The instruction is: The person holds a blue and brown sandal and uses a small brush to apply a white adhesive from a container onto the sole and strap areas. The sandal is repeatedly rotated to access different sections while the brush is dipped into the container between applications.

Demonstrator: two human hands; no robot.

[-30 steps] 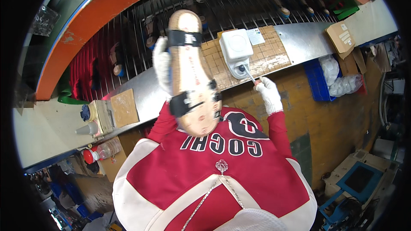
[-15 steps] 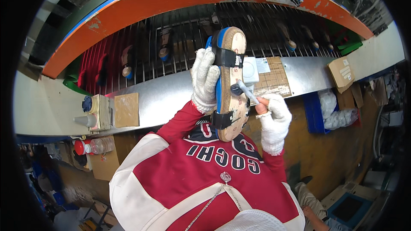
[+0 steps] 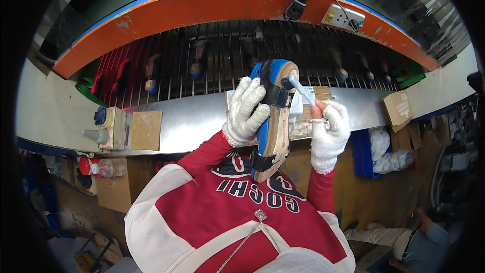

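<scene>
In the middle, a sandal on a blue shoe last (image 3: 277, 134) is tipped on its side, its tan insole board facing right. Black straps wrap over onto the board's edges. My left hand (image 3: 245, 116), in a white knit glove, grips the last from the left side. Between the bare thumb and fingertip of my gloved right hand (image 3: 329, 136) is a brush (image 3: 304, 90) with a pale handle. Its dark head touches the board's edge near the far end, beside the upper strap. Where my left palm meets the last is hidden.
Behind lies a conveyor of metal rods (image 3: 174, 50) carrying several lasts, under an orange beam (image 3: 212, 7). A metal ledge (image 3: 184, 121) runs in front. A tan square board (image 3: 146, 130) sits left, a small cardboard box (image 3: 398, 110) right. Another person (image 3: 424, 240) is at lower right.
The sandal has turned more onto its side, and its far end is lower in view. The brush has shifted from mid-board to the far end's edge. My left fingers have spread wider.
</scene>
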